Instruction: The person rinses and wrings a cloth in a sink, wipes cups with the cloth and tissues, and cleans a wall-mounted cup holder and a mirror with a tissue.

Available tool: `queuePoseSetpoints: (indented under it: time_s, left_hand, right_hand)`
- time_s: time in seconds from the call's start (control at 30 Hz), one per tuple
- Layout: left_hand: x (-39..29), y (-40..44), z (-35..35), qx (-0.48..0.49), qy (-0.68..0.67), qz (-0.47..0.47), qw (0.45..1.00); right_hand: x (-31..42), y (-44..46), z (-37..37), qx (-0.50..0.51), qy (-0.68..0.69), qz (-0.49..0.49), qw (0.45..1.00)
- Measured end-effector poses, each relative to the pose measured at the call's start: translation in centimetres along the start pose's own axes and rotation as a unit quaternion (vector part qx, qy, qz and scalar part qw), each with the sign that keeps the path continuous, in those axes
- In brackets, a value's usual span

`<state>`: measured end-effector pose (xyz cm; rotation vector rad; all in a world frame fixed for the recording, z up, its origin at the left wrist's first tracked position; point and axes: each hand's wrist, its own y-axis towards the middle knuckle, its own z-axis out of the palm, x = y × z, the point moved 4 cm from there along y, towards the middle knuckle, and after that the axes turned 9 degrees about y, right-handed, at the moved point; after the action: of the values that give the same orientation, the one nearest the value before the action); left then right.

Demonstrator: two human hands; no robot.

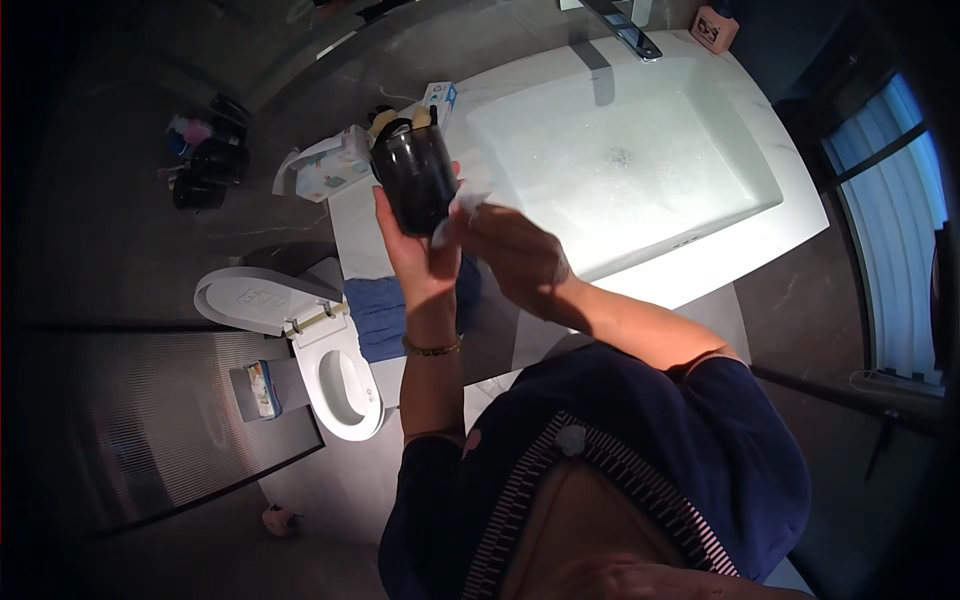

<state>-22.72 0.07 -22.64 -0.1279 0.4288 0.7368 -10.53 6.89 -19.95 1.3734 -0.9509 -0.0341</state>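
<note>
A glossy black cup (415,180) is in my left hand (428,262), whose fingers wrap round it from below and from the sides. Tan and black items show at the cup's far end. My right hand (515,252) pinches a white, crumpled tissue (462,212) against the cup's lower right side. Beyond the cup, to the left, lies a patterned tissue pack (333,165) on the white counter (355,225). A small white and blue box (440,97) stands behind the cup.
To the right is a white sink (630,150) with a faucet (630,35) and a pink bottle (713,30) behind it. A blue towel (382,315) hangs at the counter's front, beside an open toilet (345,390). Black holders (215,165) are on the left wall.
</note>
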Motion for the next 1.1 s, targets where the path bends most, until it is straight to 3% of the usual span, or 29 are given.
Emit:
queuePoseSetpoints:
  time_s: [0.1,0.2,0.27,0.33,0.43,0.63,0.77,0.87,0.93,1.0,1.1]
  left_hand:
    - [-0.5,0.2,1.3,0.056,0.007,-0.036,0.998]
    - [-0.4,0.1,0.7,0.062,-0.003,-0.025,0.998]
    - [-0.3,-0.2,0.4,0.065,-0.014,-0.018,0.998]
    - [0.1,-0.2,0.8,0.038,0.036,-0.017,0.998]
    - [0.9,-0.4,1.1,-0.042,0.177,-0.021,0.983]
    - [0.6,-0.6,0.9,0.013,0.073,-0.039,0.996]
    - [0.8,-1.2,0.8,-0.107,0.311,0.043,0.943]
    - [-1.0,-0.9,-0.4,-0.092,0.247,0.044,0.964]
    - [-2.5,-0.4,-0.8,-0.071,0.183,0.055,0.979]
    - [-3.0,-0.7,0.1,-0.039,0.144,0.054,0.987]
    - [-3.2,-0.7,2.4,0.081,0.021,0.037,0.996]
  right_hand:
    - [0.9,-1.3,0.7,0.117,-0.010,0.005,0.993]
    - [0.9,1.9,-1.6,0.126,0.022,0.013,0.992]
    - [-1.1,3.4,-3.7,-0.021,0.134,0.116,0.984]
    - [-1.3,5.4,-4.6,-0.010,0.038,0.092,0.995]
    - [-1.5,7.2,-4.5,0.006,0.047,0.080,0.996]
    - [-2.0,7.0,-2.6,0.017,0.034,-0.026,0.999]
    - [-2.1,6.5,-2.3,0.035,0.035,-0.020,0.999]
    - [-1.4,2.5,-1.1,0.028,0.028,-0.043,0.998]
    - [-0.3,-1.1,-0.4,0.167,0.075,0.025,0.983]
    - [1.4,-2.2,0.0,0.243,0.073,-0.007,0.967]
    - [0.6,-1.2,-1.2,0.192,0.031,-0.007,0.981]
